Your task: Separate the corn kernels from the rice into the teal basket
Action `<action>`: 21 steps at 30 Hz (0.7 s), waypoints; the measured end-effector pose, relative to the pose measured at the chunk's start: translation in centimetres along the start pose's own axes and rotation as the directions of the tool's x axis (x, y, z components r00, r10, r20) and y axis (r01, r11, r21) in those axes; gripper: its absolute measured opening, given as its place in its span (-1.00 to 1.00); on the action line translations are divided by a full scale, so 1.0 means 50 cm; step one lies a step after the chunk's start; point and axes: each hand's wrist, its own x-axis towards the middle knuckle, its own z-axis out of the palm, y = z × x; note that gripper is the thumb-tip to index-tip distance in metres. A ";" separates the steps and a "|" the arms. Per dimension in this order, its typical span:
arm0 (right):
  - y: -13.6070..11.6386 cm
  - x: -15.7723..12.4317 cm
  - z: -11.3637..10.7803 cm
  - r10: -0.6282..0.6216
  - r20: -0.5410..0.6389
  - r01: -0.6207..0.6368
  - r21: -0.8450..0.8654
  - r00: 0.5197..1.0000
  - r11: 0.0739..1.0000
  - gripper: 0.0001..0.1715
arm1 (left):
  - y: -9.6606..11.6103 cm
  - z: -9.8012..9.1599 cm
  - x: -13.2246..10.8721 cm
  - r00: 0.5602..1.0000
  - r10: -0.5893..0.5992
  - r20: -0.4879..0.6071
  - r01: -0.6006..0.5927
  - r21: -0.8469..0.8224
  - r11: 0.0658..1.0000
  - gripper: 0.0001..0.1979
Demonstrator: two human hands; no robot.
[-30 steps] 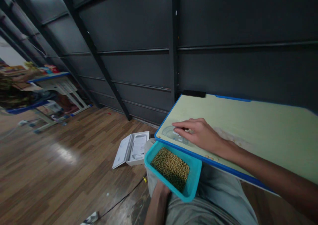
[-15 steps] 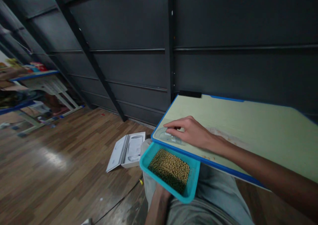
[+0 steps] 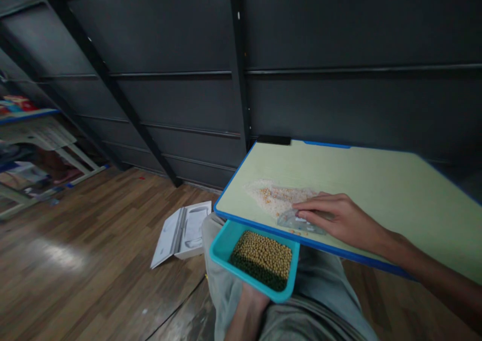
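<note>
My right hand [image 3: 342, 218] is pinched on a clear half-round protractor [image 3: 291, 220], which lies on the pale desk [image 3: 361, 173] close to its blue front edge. Just beyond the protractor spreads a heap of white rice-like grains [image 3: 259, 186] with yellow-orange kernels [image 3: 265, 195] among them. A few more kernels [image 3: 297, 232] lie near the edge. From below, my left hand [image 3: 252, 298] holds a turquoise plastic tray [image 3: 222, 253] against the desk's edge; its fingers are hidden beneath. Inside the tray are tan round beans [image 3: 265, 250] and, nearer me, dark green beans [image 3: 258, 273].
A black flat object [image 3: 274, 140] rests at the desk's far left corner, before a dark panelled wall [image 3: 173, 34]. On the wooden floor are an open white box [image 3: 194, 230] and a cable [image 3: 176, 311]. Another desk [image 3: 33, 114] stands at far left.
My right hand has moved the protractor rightward along the desk, uncovering the grains and kernels. My view has turned slightly right. My left hand still holds the tray at the edge.
</note>
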 end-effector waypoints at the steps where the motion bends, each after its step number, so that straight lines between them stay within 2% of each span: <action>1: -0.001 -0.002 0.004 0.001 -0.002 -0.001 0.000 1.000 1.000 -0.73 | 0.005 0.004 -0.005 1.000 -0.025 0.007 0.025 -0.014 1.000 -0.42; 6: -0.014 -0.003 0.015 0.005 -0.028 -0.005 0.020 1.000 1.000 -0.75 | 0.018 0.012 -0.018 0.993 -0.122 -0.002 0.122 -0.042 0.992 -0.33; 12: -0.028 0.026 0.028 0.003 -0.041 -0.001 0.058 0.999 0.998 -0.75 | 0.017 0.013 -0.026 0.983 -0.178 -0.039 0.175 -0.069 0.982 -0.30; 16: -0.020 0.049 0.042 -0.033 0.001 0.033 0.017 0.999 0.999 -0.72 | 0.011 0.015 -0.027 0.974 -0.218 -0.067 0.209 -0.114 0.971 -0.39; 21: -0.006 0.069 0.041 -0.054 -0.016 0.054 -0.013 0.998 0.998 -0.71 | 0.002 0.010 -0.017 0.980 -0.160 -0.117 0.135 -0.194 0.972 -0.50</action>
